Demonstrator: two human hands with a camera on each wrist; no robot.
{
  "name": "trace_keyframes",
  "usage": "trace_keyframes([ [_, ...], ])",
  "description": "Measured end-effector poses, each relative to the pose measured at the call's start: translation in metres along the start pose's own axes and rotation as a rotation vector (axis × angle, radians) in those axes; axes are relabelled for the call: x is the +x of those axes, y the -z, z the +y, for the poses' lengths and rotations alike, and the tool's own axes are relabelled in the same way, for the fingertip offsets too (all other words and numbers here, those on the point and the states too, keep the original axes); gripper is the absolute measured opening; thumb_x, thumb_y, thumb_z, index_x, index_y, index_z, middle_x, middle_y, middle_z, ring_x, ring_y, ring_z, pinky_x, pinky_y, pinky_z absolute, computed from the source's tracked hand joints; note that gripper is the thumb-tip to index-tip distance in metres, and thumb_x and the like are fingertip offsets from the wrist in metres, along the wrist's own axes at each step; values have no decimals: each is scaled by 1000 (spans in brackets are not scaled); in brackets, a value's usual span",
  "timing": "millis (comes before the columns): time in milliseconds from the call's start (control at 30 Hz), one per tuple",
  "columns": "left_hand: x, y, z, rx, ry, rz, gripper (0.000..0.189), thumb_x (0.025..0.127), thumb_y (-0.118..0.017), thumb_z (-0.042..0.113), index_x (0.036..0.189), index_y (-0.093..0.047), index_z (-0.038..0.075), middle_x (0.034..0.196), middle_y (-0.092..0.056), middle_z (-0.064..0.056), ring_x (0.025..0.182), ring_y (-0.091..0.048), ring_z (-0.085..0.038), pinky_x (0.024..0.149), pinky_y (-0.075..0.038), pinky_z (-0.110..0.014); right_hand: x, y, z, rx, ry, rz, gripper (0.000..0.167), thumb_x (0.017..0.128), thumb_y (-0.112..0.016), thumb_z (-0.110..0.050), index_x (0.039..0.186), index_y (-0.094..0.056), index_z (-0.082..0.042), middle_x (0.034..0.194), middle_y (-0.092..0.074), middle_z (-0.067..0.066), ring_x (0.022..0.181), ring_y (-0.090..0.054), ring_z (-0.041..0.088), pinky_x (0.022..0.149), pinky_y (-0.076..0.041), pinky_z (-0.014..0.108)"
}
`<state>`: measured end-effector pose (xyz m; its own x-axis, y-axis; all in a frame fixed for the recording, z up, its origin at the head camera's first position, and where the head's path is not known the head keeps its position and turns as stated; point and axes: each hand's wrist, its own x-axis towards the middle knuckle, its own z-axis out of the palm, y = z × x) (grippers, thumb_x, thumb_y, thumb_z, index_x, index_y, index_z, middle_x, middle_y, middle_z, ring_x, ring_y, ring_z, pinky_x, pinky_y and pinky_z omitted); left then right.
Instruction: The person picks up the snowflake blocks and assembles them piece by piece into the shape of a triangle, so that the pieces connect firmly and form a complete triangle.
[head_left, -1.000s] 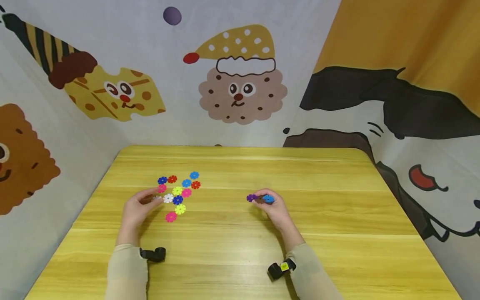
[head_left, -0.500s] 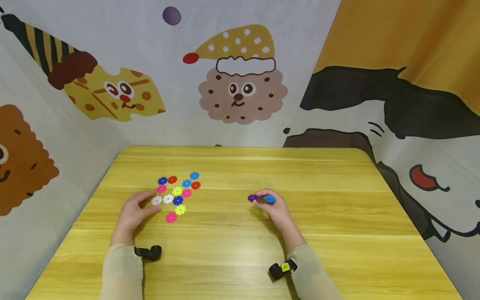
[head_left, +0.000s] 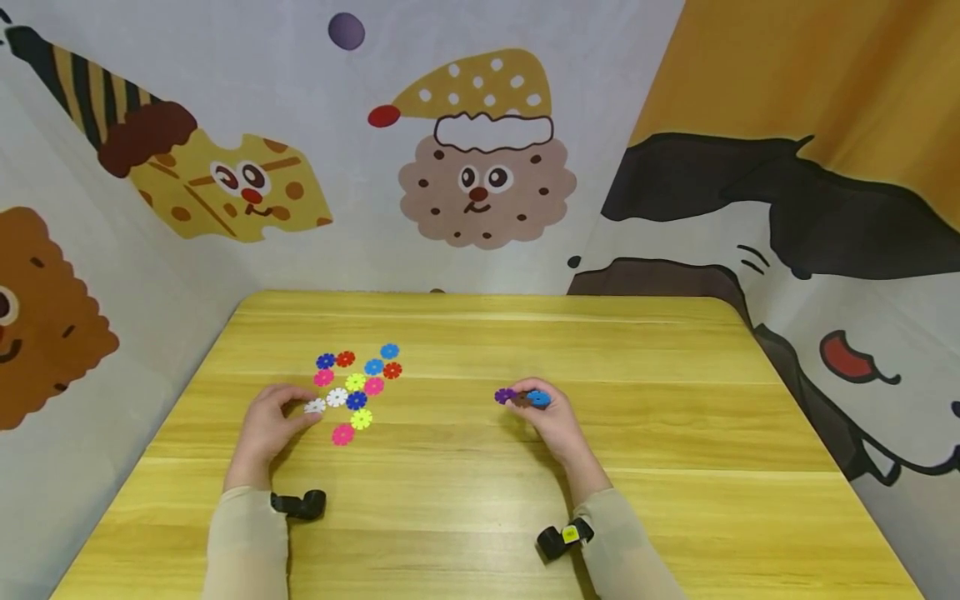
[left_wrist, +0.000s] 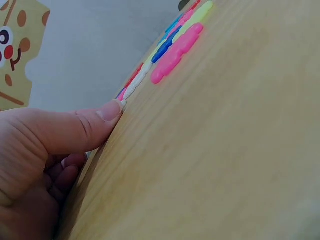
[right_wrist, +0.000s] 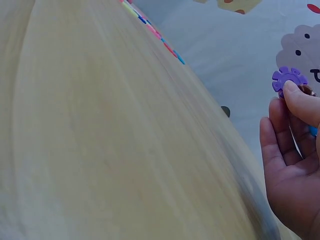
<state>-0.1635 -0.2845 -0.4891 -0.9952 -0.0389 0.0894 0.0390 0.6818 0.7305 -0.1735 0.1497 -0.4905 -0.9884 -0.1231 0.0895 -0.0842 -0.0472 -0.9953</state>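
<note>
Several notched plastic building discs lie on the table's left side in the head view. My left hand [head_left: 266, 429] is at their left edge, pinching a white disc [head_left: 315, 406] between thumb and fingers; this disc looks slightly tilted. Beside it lies another white disc [head_left: 337, 397], with a dark blue disc [head_left: 357, 401] to its right. A pink disc [head_left: 323, 378] is just above the left fingertips. My right hand [head_left: 552, 422] holds a small group of discs off to the right: a purple disc [head_left: 504, 397], a brown disc [head_left: 522, 400] and a light blue disc [head_left: 538, 398]. The right wrist view shows the thumb on the purple disc [right_wrist: 287, 79].
Nearer me lie a yellow disc [head_left: 362, 419] and a pink disc [head_left: 342, 435]. Farther back are red discs [head_left: 345, 359] and light blue discs [head_left: 389, 352]. The wooden table [head_left: 480, 517] meets a cartoon-printed cloth [head_left: 300, 50] behind.
My left hand drew back leftward, uncovering the white disc, then closed on it again, and the disc has tilted and shifted slightly. My right hand keeps its hold, almost still.
</note>
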Motion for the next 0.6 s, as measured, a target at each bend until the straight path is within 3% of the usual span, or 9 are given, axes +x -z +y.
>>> trace_keyframes([
  [133, 0, -1, 3, -7, -1, 12, 29, 86, -78, 9, 108, -65, -6, 117, -56, -26, 111, -50, -42, 98, -41, -54, 0, -1, 1, -2, 9, 2, 24, 86, -73, 6, 107, -64, 12, 101, -67, 5, 95, -64, 17, 82, -54, 28],
  [233, -1, -1, 4, -14, 20, 19, 30, 87, -78, 9, 110, -64, -3, 107, -60, -20, 98, -54, -33, 86, -47, -40, 0, -1, 1, 3, 21, 2, 24, 85, -72, 7, 107, -63, 13, 100, -67, 3, 94, -64, 17, 81, -54, 27],
  [367, -3, -1, 8, -19, 34, 20, 29, 86, -78, 10, 112, -67, 2, 95, -63, -12, 85, -54, -23, 71, -46, -26, 0, -3, 1, 22, 34, 5, 21, 85, -72, 8, 104, -65, 10, 99, -68, 1, 93, -64, 17, 80, -54, 27],
  [500, -4, -1, 18, -48, 63, 20, 34, 87, -79, 16, 116, -68, 3, 98, -66, -11, 86, -58, -20, 72, -49, -23, -1, -3, 1, 21, 33, 12, 17, 85, -73, 7, 100, -70, 1, 101, -68, 5, 93, -64, 18, 80, -55, 28],
  [600, -5, -3, 30, -120, 79, 16, 40, 87, -79, 19, 120, -67, 1, 101, -67, -13, 86, -60, -18, 72, -50, -21, -1, -4, 0, 14, 31, 7, 18, 85, -73, 6, 102, -69, 3, 102, -68, 6, 93, -64, 18, 81, -54, 28],
])
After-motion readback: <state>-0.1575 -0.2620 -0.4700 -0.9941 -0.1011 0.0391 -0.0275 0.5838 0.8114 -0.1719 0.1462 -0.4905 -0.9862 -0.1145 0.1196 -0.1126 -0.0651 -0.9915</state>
